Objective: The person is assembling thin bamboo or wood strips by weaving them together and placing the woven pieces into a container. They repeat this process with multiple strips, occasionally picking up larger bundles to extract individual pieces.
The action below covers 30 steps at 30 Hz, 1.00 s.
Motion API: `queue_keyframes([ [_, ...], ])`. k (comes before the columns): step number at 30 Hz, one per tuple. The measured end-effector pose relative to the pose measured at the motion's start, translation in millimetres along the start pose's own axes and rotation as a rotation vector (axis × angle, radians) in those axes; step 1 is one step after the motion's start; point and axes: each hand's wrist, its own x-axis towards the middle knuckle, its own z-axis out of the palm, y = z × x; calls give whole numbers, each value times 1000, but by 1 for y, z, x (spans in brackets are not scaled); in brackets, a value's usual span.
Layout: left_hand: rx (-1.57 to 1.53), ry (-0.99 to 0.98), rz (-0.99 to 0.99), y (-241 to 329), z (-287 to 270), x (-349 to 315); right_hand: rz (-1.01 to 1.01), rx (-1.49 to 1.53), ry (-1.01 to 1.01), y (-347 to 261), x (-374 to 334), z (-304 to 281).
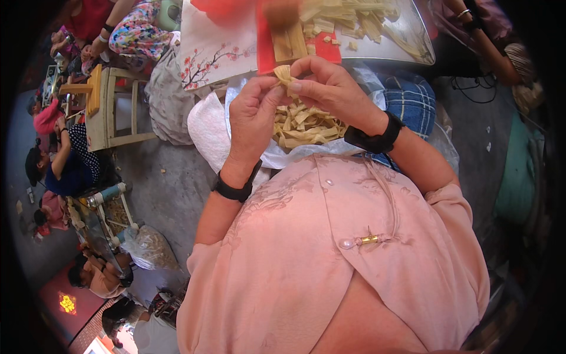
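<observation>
At far left, a red panel (87, 290) bears a glowing yellow emblem (67, 303); no label can be read. Mid-view, the left hand (253, 107) pinches a pale yellow strip (283, 74) between thumb and fingertips, above a heap of similar strips (306, 127) beside the desk (206, 36). It seems light, pliable and easily torn, best gripped near its edges. The right hand (325, 86), fingers curled, pinches its other side.

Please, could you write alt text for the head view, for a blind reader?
A person's left hand and right hand pinch a yellowish strip above a pile of similar strips. More pale pieces lie on the table ahead.
</observation>
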Motion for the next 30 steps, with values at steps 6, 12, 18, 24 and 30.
queue_keyframes([
  [6,238,27,134,9,-23,6,286,133,84,-3,-1,-38],
  [12,981,22,354,16,-22,9,172,9,48,-1,4,-27],
  [18,1132,-264,229,-3,-3,8,245,-135,-43,32,5,-20],
  [24,1183,-291,490,-39,-34,28,214,-275,-42,24,1,-10],
  [30,674,-287,211,-44,-37,49,57,-324,154,20,23,-26],
])
